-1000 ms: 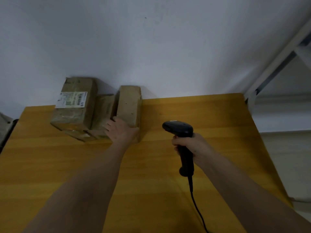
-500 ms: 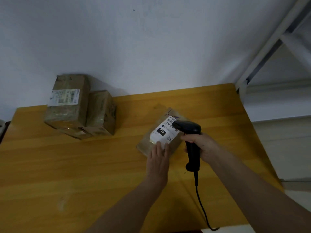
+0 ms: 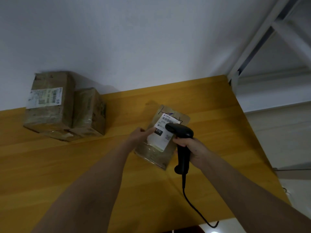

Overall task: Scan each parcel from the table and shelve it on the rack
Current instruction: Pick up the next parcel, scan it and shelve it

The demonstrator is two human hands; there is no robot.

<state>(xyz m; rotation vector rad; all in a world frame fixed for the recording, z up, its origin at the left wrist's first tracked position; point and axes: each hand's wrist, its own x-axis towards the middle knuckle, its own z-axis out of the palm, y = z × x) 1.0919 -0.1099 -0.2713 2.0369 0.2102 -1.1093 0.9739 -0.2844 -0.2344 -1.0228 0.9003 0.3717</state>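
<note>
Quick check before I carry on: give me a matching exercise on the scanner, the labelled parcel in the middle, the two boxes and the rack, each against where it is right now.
Things:
1. scanner
2. labelled parcel
3. two boxes
4. rack

Places:
A. at the far left of the table, against the wall
B. beyond the table's far right corner
C. gripped in the right hand, head over the label
D. flat on the table, the left hand on its left edge

Pairs: 1-C, 2-D, 3-A, 4-B
</note>
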